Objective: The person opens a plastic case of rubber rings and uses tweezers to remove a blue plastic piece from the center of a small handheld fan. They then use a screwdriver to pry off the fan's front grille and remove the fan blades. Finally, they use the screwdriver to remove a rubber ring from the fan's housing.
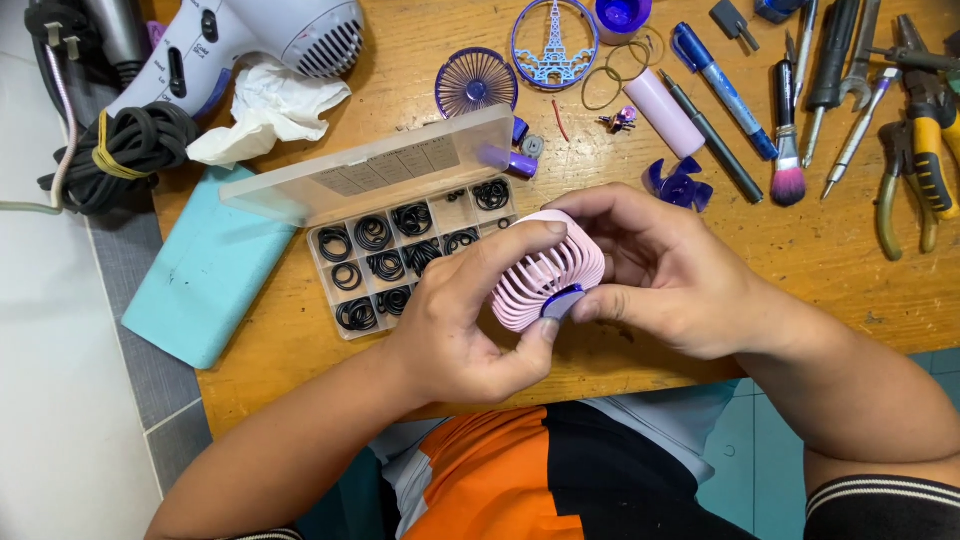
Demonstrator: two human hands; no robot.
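Pink fan grille (545, 272) sits pinched between left hand (470, 320) and right hand (670, 275), both grips closed on it above the bench (830, 260).

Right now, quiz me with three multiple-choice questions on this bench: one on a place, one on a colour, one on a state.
1. Where does the compartment box of black O-rings lie from the held pink fan grille?
A. to its left in the view
B. to its right in the view
C. under it
2. What colour is the loose fan blade on the wooden table?
A. red
B. purple
C. green
3. How is the box's clear lid?
A. shut
B. missing
C. open

A: the box sits left of the grille held by the left hand and right hand.
B: the blade is purple.
C: the lid stands raised and the rings are exposed.
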